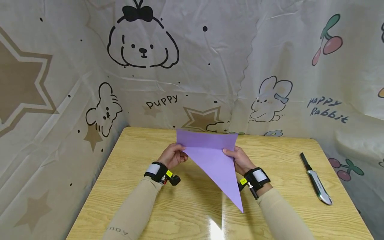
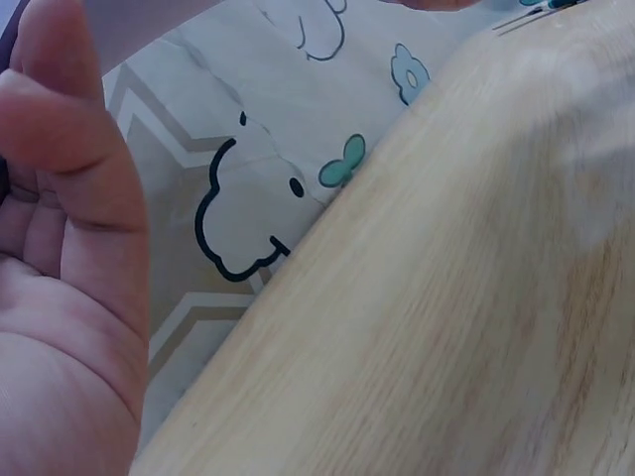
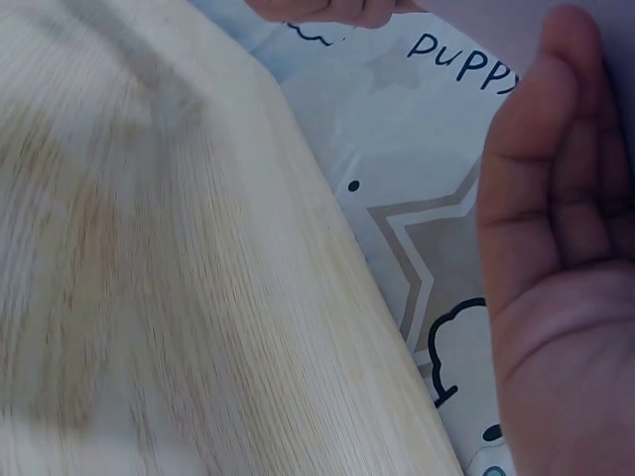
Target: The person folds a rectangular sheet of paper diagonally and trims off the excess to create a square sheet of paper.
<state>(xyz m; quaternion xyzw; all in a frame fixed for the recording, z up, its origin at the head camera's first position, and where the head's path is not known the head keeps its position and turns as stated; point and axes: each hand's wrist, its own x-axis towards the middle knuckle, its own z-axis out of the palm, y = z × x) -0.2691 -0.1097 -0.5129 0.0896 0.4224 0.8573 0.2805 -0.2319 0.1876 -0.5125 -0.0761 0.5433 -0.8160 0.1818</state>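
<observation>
A sheet of purple paper (image 1: 214, 166) is held up above the table between both hands. Its upper part is a wide band with a crease below it, and the lower part narrows to a point at the lower right. My left hand (image 1: 173, 155) pinches the left edge near the crease, thumb on the near face. On the opposite edge, my right hand (image 1: 240, 159) grips the paper with its thumb across the front and the other fingers behind. The left wrist view shows the left palm (image 2: 60, 327) at close range; the right wrist view shows the right fingers (image 3: 526, 178) against the paper.
A utility knife (image 1: 318, 186) with a grey and black handle lies on the wooden table (image 1: 120, 186) at the right. Behind the table's far edge hangs a printed cloth (image 1: 192, 73) with cartoon animals and stars. Both wrists wear black camera straps (image 1: 157, 170).
</observation>
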